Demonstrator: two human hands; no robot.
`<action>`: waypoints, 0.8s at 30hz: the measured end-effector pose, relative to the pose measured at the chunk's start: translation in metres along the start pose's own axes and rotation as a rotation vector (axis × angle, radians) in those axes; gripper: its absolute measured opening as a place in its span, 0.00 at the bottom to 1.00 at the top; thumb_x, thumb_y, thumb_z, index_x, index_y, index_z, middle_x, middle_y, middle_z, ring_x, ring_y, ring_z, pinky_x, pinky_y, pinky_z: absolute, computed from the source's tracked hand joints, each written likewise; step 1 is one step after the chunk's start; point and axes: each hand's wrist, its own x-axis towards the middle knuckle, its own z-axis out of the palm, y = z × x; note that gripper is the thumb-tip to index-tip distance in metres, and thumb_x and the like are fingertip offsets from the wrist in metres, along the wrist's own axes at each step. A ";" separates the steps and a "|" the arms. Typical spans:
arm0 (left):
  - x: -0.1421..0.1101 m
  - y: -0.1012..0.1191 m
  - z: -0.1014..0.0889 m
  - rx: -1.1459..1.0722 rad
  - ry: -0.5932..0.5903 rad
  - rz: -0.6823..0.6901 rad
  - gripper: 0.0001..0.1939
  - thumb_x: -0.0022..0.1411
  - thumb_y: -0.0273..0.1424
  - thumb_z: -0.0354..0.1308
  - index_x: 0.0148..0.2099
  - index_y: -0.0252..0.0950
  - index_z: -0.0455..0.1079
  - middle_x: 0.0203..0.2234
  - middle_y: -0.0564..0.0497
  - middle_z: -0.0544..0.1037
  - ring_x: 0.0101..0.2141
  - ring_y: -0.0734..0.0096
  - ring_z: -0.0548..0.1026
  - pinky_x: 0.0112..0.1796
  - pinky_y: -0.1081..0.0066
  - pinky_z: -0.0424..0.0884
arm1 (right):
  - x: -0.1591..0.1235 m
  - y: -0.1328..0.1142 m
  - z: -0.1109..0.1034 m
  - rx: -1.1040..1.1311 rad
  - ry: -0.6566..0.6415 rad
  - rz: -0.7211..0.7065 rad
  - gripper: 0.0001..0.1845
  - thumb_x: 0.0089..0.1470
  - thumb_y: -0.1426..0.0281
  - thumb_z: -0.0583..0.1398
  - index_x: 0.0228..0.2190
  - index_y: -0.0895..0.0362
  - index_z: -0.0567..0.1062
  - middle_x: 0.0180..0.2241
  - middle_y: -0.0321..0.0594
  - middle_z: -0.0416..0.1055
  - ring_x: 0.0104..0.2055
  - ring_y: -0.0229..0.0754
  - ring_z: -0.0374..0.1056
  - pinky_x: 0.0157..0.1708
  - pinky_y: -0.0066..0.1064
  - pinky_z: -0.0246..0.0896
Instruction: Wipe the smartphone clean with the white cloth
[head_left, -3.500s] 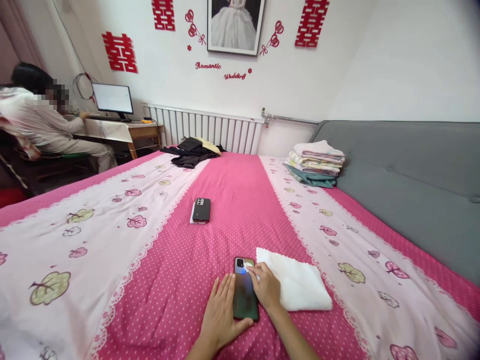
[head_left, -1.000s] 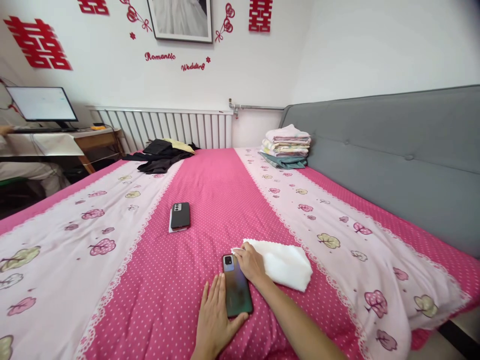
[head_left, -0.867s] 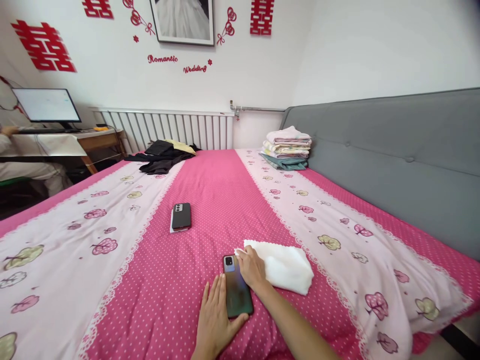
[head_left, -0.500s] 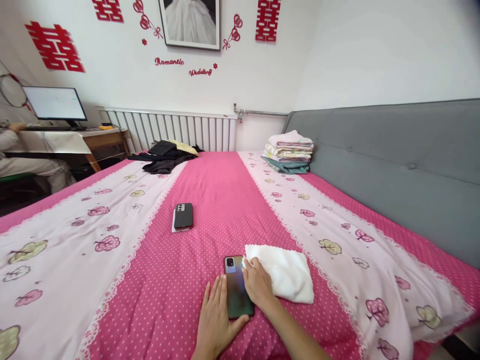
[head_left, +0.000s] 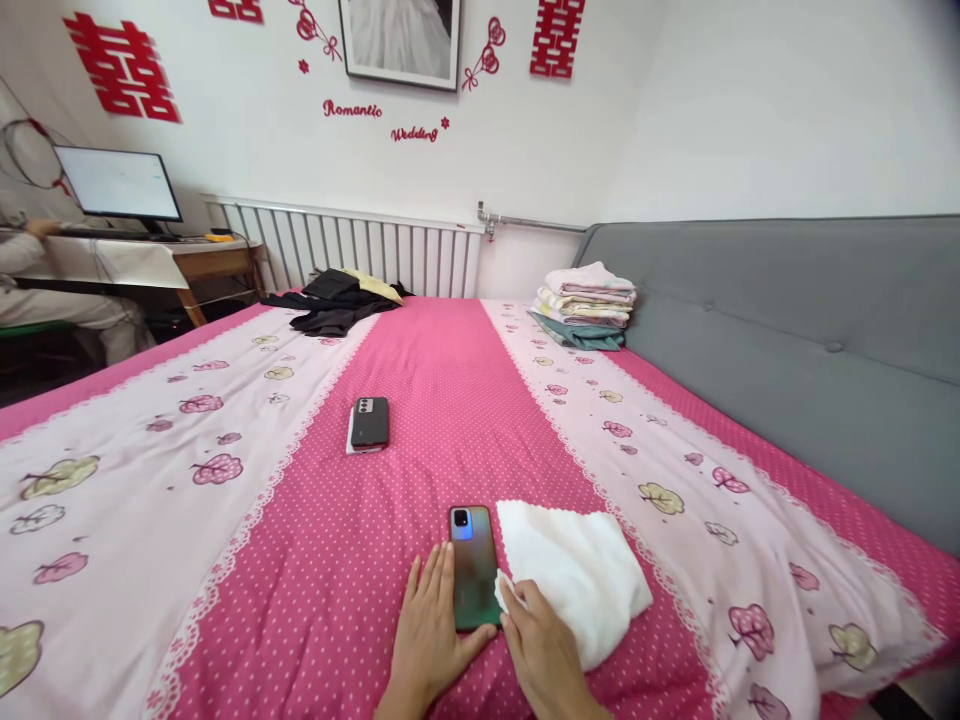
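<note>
A smartphone [head_left: 474, 570] with a shiny dark back lies camera side up on the pink dotted bedspread [head_left: 300, 560]. My left hand [head_left: 429, 625] rests flat along its left edge, thumb stretched across the bottom edge, fingers apart from the thumb. A white cloth [head_left: 581, 570] is spread to the right of the phone. My right hand [head_left: 541, 640] has its fingers closed on a bunched corner of that cloth, at the phone's lower right edge.
Farther off on the bed lies a black phone [head_left: 370, 422] on a white item. Dark clothes [head_left: 334, 305] and a folded fabric stack [head_left: 586, 305] sit at the far end. A grey headboard [head_left: 787, 300] borders the right. A seated person [head_left: 67, 300] is at the desk.
My right hand has slid down along the phone's right edge, toward me, dragging the white cloth along and shifting its folds. My left hand stays at the phone's left side.
</note>
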 end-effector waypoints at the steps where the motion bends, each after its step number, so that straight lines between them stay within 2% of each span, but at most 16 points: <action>1: 0.000 0.000 0.000 -0.006 0.000 -0.003 0.53 0.54 0.58 0.47 0.67 0.27 0.32 0.58 0.38 0.64 0.56 0.53 0.63 0.55 0.55 0.53 | -0.005 0.004 0.001 0.029 0.025 -0.037 0.23 0.60 0.72 0.47 0.56 0.54 0.64 0.42 0.44 0.67 0.42 0.41 0.68 0.41 0.28 0.65; 3: 0.000 0.000 0.001 -0.017 0.001 -0.007 0.53 0.54 0.58 0.47 0.67 0.27 0.32 0.58 0.38 0.64 0.56 0.52 0.63 0.55 0.55 0.54 | -0.010 0.010 0.003 0.075 0.069 -0.112 0.24 0.59 0.73 0.47 0.57 0.52 0.62 0.42 0.43 0.66 0.42 0.40 0.68 0.42 0.27 0.65; 6: -0.001 0.000 0.000 -0.024 0.002 -0.009 0.53 0.53 0.58 0.48 0.67 0.27 0.32 0.57 0.38 0.64 0.56 0.52 0.63 0.55 0.54 0.54 | -0.012 0.017 0.003 0.110 0.060 -0.204 0.25 0.59 0.75 0.47 0.57 0.50 0.61 0.43 0.42 0.66 0.43 0.40 0.67 0.42 0.27 0.65; 11: 0.000 0.000 -0.001 0.008 0.014 0.005 0.53 0.54 0.58 0.47 0.67 0.27 0.32 0.58 0.38 0.64 0.56 0.53 0.64 0.54 0.55 0.54 | -0.001 0.017 0.003 0.038 0.084 -0.238 0.22 0.61 0.72 0.47 0.56 0.48 0.64 0.43 0.43 0.67 0.42 0.41 0.68 0.39 0.29 0.65; 14: -0.001 -0.001 -0.001 0.030 0.015 0.019 0.53 0.54 0.58 0.47 0.67 0.27 0.32 0.58 0.39 0.64 0.56 0.54 0.64 0.54 0.56 0.54 | 0.016 0.012 0.001 -0.039 0.101 -0.237 0.20 0.61 0.72 0.48 0.53 0.47 0.67 0.42 0.42 0.68 0.41 0.41 0.67 0.37 0.29 0.64; 17: -0.001 -0.001 -0.001 0.047 0.019 0.028 0.53 0.54 0.58 0.46 0.67 0.27 0.33 0.58 0.40 0.64 0.56 0.54 0.64 0.54 0.56 0.53 | 0.039 0.005 -0.004 -0.084 0.063 -0.207 0.18 0.62 0.70 0.48 0.50 0.46 0.70 0.40 0.40 0.68 0.39 0.40 0.67 0.35 0.27 0.62; 24: 0.001 0.000 -0.001 0.036 0.024 0.010 0.54 0.53 0.59 0.46 0.67 0.27 0.33 0.57 0.39 0.65 0.56 0.53 0.64 0.55 0.56 0.53 | 0.092 0.002 -0.005 -0.101 0.031 -0.158 0.16 0.63 0.68 0.49 0.46 0.45 0.73 0.38 0.37 0.67 0.40 0.39 0.64 0.38 0.25 0.56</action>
